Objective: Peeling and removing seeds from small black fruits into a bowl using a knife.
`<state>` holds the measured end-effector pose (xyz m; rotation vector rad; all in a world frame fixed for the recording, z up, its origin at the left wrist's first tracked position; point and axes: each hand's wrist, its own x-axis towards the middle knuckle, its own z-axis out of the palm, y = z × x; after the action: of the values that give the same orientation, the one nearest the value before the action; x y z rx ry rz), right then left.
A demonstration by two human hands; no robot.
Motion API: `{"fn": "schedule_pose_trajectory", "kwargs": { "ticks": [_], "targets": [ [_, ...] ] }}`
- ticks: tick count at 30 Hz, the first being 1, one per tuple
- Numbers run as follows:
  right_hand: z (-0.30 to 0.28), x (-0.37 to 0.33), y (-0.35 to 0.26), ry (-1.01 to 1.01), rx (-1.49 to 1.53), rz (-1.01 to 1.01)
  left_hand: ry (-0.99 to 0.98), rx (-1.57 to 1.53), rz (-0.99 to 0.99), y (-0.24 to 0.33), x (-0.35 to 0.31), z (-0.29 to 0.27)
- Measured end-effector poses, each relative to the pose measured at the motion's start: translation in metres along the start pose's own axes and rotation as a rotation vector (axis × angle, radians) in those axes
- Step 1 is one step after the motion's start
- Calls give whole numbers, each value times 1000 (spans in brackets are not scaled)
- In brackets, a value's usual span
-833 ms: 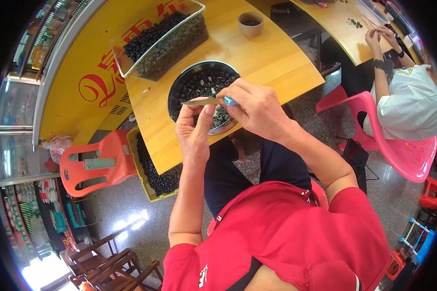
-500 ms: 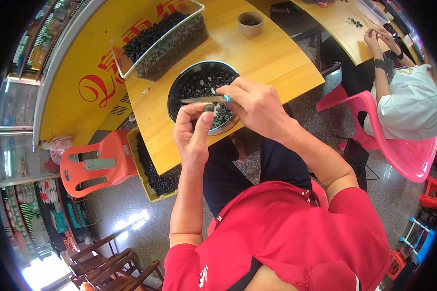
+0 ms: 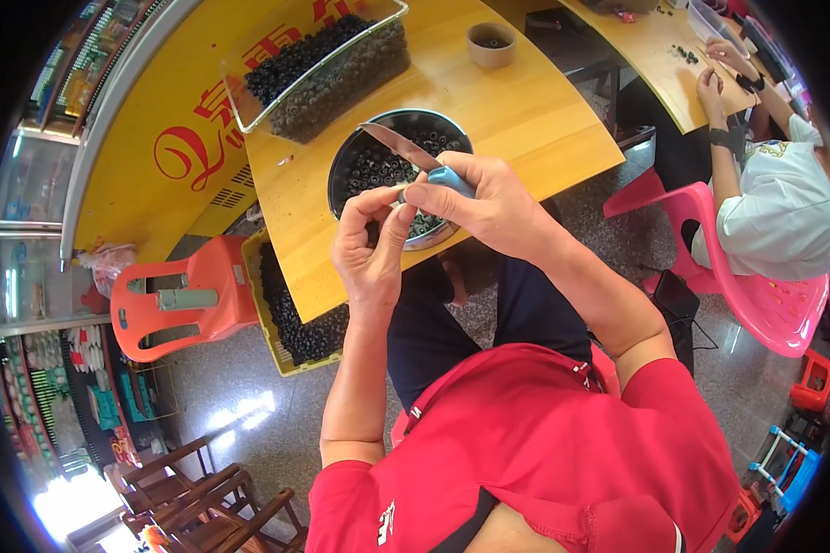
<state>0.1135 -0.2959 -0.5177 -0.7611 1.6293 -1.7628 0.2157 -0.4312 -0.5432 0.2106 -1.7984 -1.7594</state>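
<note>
A knife with a blue handle (image 3: pixel 452 179) is gripped in my right hand (image 3: pixel 496 205), its blade pointing up and left over a round dark bowl (image 3: pixel 334 181). Between the thumb and fingertips of my left hand (image 3: pixel 371 241) is a small dark round piece (image 3: pixel 402 194), mostly covered by fingers. My right thumb presses against it from the other side, so both hands meet above the bowl's near edge. Many small dark pieces (image 3: pixel 371 173) lie in the bowl, some of them showing hollow, ring-like openings.
Behind the bowl, a clear tub (image 3: pixel 341 78) full of dark pieces stands on the wooden table (image 3: pixel 526 111), near a beige cup (image 3: pixel 491 48). A yellow crate (image 3: pixel 281 355) of dark pieces sits below left, beside an orange chair (image 3: pixel 226 286). A co-worker (image 3: pixel 775 207) sits right on a pink chair (image 3: pixel 756 295).
My right hand has turned the knife so its blade points up and away, and its thumb now meets the piece in my left fingertips. The view has shifted slightly.
</note>
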Motion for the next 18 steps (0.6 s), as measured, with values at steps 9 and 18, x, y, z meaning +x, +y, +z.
{"fn": "schedule_pose_trajectory", "kwargs": {
  "ticks": [9,18],
  "targets": [
    [1,2,4,-25,72,5,-24,-85,-45,3,-2,-4],
    [4,1,0,-12,113,3,-11,-305,-164,1,0,-3]
  ]
}}
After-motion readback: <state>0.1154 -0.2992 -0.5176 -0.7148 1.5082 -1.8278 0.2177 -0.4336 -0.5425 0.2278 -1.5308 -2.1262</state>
